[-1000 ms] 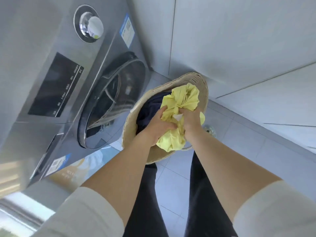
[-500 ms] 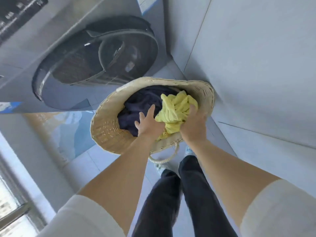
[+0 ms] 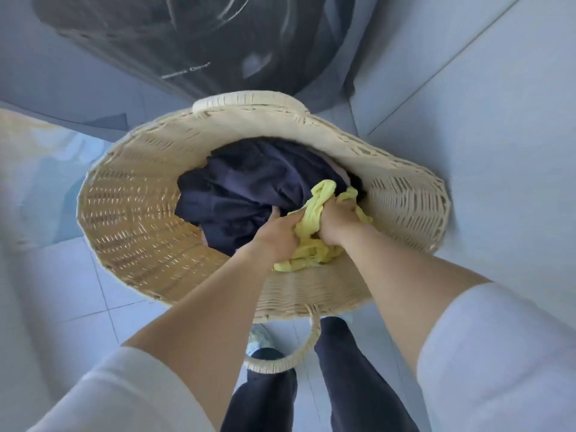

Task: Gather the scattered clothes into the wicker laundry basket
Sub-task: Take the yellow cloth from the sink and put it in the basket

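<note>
The wicker laundry basket [image 3: 134, 219] stands on the tiled floor right below me, its mouth wide open. A dark navy garment [image 3: 249, 188] lies inside it. Both my hands are down inside the basket, pressed into a crumpled yellow garment [image 3: 314, 219] on the right side, beside the navy one. My left hand [image 3: 277, 232] grips the yellow cloth from the left. Closed around a bunch of the same cloth from the right is my right hand [image 3: 338, 221]. Part of the yellow garment is hidden under my hands.
A front-loading washing machine [image 3: 199, 42] with a dark round door stands just behind the basket. Grey cabinet fronts [image 3: 498, 120] run along the right. My legs in dark trousers [image 3: 352, 385] stand at the basket's near handle [image 3: 280, 363]. A pale patterned mat [image 3: 40, 169] lies left.
My hands have carried the yellow garment from above the rim down into the basket, and my head has tipped down and closer over it.
</note>
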{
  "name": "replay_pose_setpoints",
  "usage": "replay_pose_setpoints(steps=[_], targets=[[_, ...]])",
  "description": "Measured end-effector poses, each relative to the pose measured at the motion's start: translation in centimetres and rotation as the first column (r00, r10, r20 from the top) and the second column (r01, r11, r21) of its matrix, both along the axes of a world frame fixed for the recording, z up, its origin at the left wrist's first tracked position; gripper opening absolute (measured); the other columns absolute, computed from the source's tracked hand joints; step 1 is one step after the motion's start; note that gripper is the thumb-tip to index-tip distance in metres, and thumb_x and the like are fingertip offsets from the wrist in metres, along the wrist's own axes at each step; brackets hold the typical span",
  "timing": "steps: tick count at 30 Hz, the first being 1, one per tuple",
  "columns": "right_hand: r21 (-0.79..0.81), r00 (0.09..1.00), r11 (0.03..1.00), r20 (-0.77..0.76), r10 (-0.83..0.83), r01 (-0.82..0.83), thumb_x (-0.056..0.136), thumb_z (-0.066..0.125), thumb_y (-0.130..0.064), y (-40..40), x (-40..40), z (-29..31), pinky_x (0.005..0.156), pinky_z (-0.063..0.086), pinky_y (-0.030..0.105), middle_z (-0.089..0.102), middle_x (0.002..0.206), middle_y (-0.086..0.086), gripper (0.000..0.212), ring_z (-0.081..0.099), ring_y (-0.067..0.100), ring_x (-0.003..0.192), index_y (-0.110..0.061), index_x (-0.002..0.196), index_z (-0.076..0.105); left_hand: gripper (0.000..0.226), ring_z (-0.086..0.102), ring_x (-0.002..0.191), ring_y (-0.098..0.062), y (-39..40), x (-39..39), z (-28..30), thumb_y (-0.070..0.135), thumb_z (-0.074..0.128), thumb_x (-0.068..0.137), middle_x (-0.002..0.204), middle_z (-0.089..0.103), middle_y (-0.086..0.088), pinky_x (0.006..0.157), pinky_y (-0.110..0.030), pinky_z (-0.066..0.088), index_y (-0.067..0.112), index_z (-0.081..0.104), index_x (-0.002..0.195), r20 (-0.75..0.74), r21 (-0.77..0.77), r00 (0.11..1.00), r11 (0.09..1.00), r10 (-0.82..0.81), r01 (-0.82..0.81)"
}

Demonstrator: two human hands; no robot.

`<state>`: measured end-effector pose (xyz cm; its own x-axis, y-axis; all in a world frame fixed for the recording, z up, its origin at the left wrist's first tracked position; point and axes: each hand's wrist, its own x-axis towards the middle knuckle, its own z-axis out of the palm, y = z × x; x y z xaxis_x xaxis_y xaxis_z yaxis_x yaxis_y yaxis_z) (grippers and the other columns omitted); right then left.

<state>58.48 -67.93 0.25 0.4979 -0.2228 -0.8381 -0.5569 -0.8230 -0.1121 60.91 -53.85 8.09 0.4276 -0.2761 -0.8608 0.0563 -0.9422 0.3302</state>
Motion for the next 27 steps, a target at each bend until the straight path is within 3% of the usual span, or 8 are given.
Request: replay_pose_setpoints(steps=[5,9,11,14,17,20,23,27], targets=[[0.028,0.995,0.999,-0.093,0.023,-0.02,0.09,0.054,-0.031,-1.4,-1.0,-2.3,0.103,0.042,0.042,0.018,0.157,0.026,0.086,0.045,0.039,0.129,-0.012,0.158,0.004,0.069,0.023,0.15,-0.031,-0.9,-0.3,-1.0,0.012,0.039,0.101,0.168,0.001,0.0,0.11,-0.034,0.036,0.049,0.017,0.154,-0.085,-0.05,0.994,0.996,-0.071,0.067],[0.028,0.994,0.996,0.063,-0.091,0.089,0.087,0.058,-0.035,-1.0,-2.0,4.4,0.102,0.04,0.043,0.028,0.151,0.02,0.078,0.043,0.038,0.128,-0.027,0.153,0.017,0.048,0.044,0.134,-0.028,1.6,-0.7,1.4,0.02,0.049,0.096,0.146,0.048,-0.002,0.103,-0.036,0.041,0.031,0.05,0.143,0.23,-0.027,0.971,0.998,0.064,-0.059],[-0.18,0.986,0.981,0.161,-0.043,0.072,0.085,0.064,-0.029,-0.8,-3.3,8.9,0.102,0.038,0.047,0.032,0.144,0.023,0.078,0.04,0.041,0.126,-0.023,0.15,0.02,0.042,0.047,0.12,-0.034,4.2,-1.2,3.9,0.017,0.054,0.087,0.129,0.055,-0.009,0.096,-0.042,0.043,0.023,0.06,0.129,0.553,0.074,0.815,0.963,0.175,-0.257],[-0.455,0.956,0.885,0.291,0.042,0.1,0.082,0.062,-0.016,-1.4,-6.4,13.0,0.1,0.034,0.049,0.04,0.132,0.025,0.055,0.04,0.042,0.12,-0.009,0.131,0.038,0.057,0.033,0.131,-0.04,8.4,-1.1,7.8,0.009,0.055,0.074,0.141,0.038,-0.017,0.112,-0.048,0.027,0.023,0.048,0.129,0.814,0.094,0.517,0.819,0.264,-0.566],[-0.55,0.99,0.824,0.107,-0.091,0.135,0.088,0.06,-0.036,-2.9,-8.8,15.3,0.102,0.032,0.05,0.031,0.144,0.025,0.07,0.035,0.041,0.129,-0.01,0.143,0.025,0.085,0.015,0.146,-0.041,10.5,-0.5,10.3,0.003,0.055,0.07,0.158,0.013,-0.019,0.12,-0.053,0.013,0.036,0.03,0.144,0.802,0.108,0.401,0.553,0.442,-0.826],[-0.363,0.819,0.753,0.054,-0.571,0.549,0.091,0.061,-0.033,-3.0,-9.6,16.9,0.095,0.048,0.053,0.025,0.146,0.024,0.089,0.049,0.043,0.115,-0.033,0.154,-0.001,0.082,0.033,0.139,-0.044,10.8,-1.3,11.8,0.008,0.056,0.081,0.161,0.006,-0.022,0.107,-0.05,0.034,0.045,0.026,0.147,0.539,0.188,0.386,0.34,0.749,-0.921],[-0.124,0.752,0.743,0.158,-0.64,0.658,0.094,0.052,-0.007,-1.5,-8.6,16.8,0.076,0.054,0.038,0.049,0.137,0.023,0.082,0.063,0.041,0.101,-0.027,0.156,0.002,0.058,0.057,0.118,-0.041,12.5,-3.3,11.3,0.013,0.055,0.089,0.143,0.049,-0.02,0.089,-0.036,0.046,0.018,0.042,0.145,0.36,0.231,0.461,0.401,0.811,-0.887],[-0.118,0.766,0.789,0.364,-0.53,0.602,0.093,0.049,-0.004,0.5,-4.9,16.5,0.087,0.048,0.045,0.053,0.134,0.023,0.056,0.057,0.041,0.116,-0.006,0.146,0.03,0.061,0.06,0.117,-0.04,14.8,-4.1,11.4,0.008,0.05,0.085,0.133,0.06,-0.014,0.099,-0.047,0.051,0.015,0.043,0.145,0.387,0.18,0.452,0.415,0.804,-0.892]])
